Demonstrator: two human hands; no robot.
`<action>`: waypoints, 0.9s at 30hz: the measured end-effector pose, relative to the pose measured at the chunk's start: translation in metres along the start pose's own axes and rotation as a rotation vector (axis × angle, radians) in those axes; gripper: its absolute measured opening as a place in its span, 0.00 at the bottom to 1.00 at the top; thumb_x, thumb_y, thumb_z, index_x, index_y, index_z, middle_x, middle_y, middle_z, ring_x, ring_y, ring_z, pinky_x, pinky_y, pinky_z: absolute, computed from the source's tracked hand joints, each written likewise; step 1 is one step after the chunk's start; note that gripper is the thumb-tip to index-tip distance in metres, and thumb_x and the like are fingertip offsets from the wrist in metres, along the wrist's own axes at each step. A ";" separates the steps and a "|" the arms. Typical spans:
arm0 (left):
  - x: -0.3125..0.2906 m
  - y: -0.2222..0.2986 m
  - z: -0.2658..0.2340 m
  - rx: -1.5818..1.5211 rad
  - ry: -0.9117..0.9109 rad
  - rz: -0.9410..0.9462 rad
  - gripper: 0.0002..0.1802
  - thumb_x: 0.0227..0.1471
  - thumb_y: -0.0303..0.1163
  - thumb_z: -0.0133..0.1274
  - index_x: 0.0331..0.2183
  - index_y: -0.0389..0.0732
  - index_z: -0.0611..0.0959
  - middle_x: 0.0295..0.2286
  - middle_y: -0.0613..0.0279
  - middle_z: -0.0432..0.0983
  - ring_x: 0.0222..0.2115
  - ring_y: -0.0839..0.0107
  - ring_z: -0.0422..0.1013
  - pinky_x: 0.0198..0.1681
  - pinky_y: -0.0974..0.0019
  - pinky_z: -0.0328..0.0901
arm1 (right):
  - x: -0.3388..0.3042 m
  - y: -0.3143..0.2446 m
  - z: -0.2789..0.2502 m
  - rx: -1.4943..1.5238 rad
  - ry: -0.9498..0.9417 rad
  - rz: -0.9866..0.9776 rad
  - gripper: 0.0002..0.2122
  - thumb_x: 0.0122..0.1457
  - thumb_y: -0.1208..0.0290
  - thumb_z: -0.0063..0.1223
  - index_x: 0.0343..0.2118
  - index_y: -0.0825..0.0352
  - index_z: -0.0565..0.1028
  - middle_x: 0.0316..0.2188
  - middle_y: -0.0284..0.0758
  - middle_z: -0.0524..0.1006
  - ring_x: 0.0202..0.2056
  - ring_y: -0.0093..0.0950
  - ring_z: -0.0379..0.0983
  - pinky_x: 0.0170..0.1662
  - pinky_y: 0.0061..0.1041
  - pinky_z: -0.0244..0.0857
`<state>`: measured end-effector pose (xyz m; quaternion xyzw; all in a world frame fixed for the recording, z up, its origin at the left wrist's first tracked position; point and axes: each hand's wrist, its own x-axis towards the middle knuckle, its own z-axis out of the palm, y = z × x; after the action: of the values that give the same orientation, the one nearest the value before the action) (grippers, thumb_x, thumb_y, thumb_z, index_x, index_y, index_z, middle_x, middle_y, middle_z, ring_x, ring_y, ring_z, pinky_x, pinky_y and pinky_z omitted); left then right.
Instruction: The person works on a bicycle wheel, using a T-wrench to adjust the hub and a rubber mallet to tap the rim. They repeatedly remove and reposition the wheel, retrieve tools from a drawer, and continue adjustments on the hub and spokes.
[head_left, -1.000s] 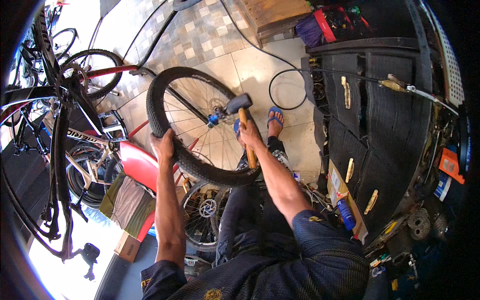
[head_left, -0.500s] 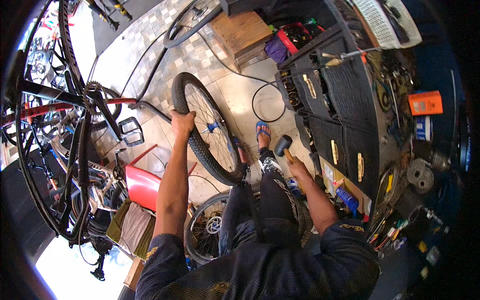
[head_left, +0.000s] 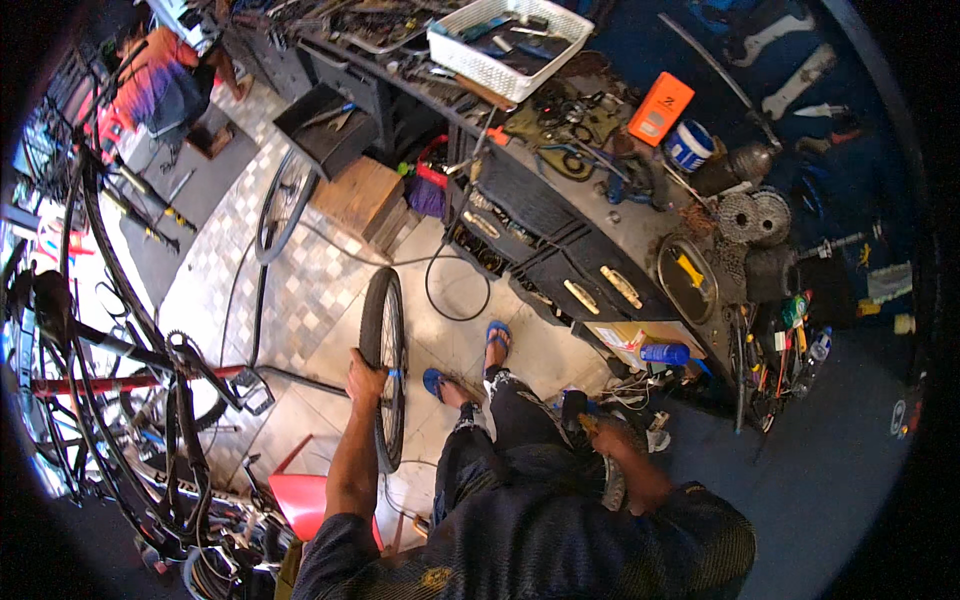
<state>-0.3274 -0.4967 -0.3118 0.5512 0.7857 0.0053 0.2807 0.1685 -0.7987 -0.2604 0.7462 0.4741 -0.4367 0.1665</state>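
A bicycle wheel [head_left: 378, 310] with a knobby black tire stands nearly edge-on, left of my legs. My left hand [head_left: 367, 380] is closed round the tire on its left side. Beside my right thigh, my right hand [head_left: 612, 440] grips the handle of a mallet [head_left: 575, 408] with a dark head; that area is shadowed and slightly blurred. Part of another tire [head_left: 613, 485] shows below the right hand, mostly hidden by my body. My feet in blue flip-flops [head_left: 436, 384] are on the tiles just right of the wheel.
A bicycle frame [head_left: 125, 345] fills the left side. Below it sits a red plastic seat [head_left: 300, 500]. A cluttered workbench [head_left: 625, 235] with drawers runs along the right. Beyond the wheel are a wooden box [head_left: 355, 200] and a hose [head_left: 428, 285]. Another person [head_left: 165, 90] crouches far left.
The view has swung toward the bench and farther ahead. The wheel has turned from tilted to nearly edge-on, away from my legs. My right hand has drawn the mallet closer to my thigh.
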 end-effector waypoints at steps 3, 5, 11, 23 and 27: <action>-0.010 0.005 0.003 0.067 -0.102 0.019 0.37 0.47 0.40 0.66 0.54 0.45 0.66 0.43 0.42 0.76 0.46 0.39 0.75 0.47 0.38 0.68 | -0.004 0.004 0.022 0.045 0.009 0.111 0.23 0.65 0.54 0.51 0.52 0.70 0.76 0.36 0.50 0.81 0.35 0.46 0.79 0.41 0.46 0.71; -0.013 0.009 0.004 0.151 -0.134 0.041 0.34 0.48 0.42 0.67 0.51 0.46 0.67 0.42 0.42 0.76 0.45 0.38 0.76 0.47 0.39 0.69 | 0.006 0.011 0.033 0.123 -0.027 0.174 0.23 0.65 0.54 0.51 0.54 0.70 0.76 0.37 0.50 0.81 0.33 0.45 0.79 0.39 0.45 0.72; -0.009 0.020 0.006 0.379 -0.217 0.076 0.35 0.45 0.41 0.70 0.51 0.46 0.70 0.45 0.45 0.76 0.46 0.44 0.77 0.47 0.44 0.72 | 0.028 0.029 0.026 0.412 0.139 -0.055 0.23 0.66 0.54 0.52 0.55 0.67 0.76 0.37 0.48 0.82 0.27 0.40 0.79 0.31 0.41 0.71; 0.009 0.029 0.021 0.546 -0.268 0.182 0.31 0.47 0.38 0.67 0.53 0.50 0.74 0.50 0.48 0.74 0.52 0.48 0.72 0.52 0.40 0.68 | 0.029 0.071 -0.032 0.486 -0.119 0.333 0.21 0.67 0.57 0.51 0.57 0.64 0.74 0.31 0.42 0.80 0.25 0.33 0.76 0.28 0.37 0.69; 0.032 0.020 0.008 0.586 -0.251 0.263 0.25 0.54 0.35 0.60 0.53 0.54 0.74 0.50 0.49 0.74 0.53 0.48 0.72 0.52 0.38 0.68 | 0.022 0.097 -0.030 0.495 -0.150 0.368 0.21 0.68 0.57 0.51 0.58 0.64 0.73 0.32 0.42 0.80 0.26 0.35 0.76 0.30 0.38 0.70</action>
<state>-0.3144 -0.4632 -0.3264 0.7012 0.6356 -0.2523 0.2019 0.2691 -0.8147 -0.2774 0.8031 0.1969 -0.5551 0.0906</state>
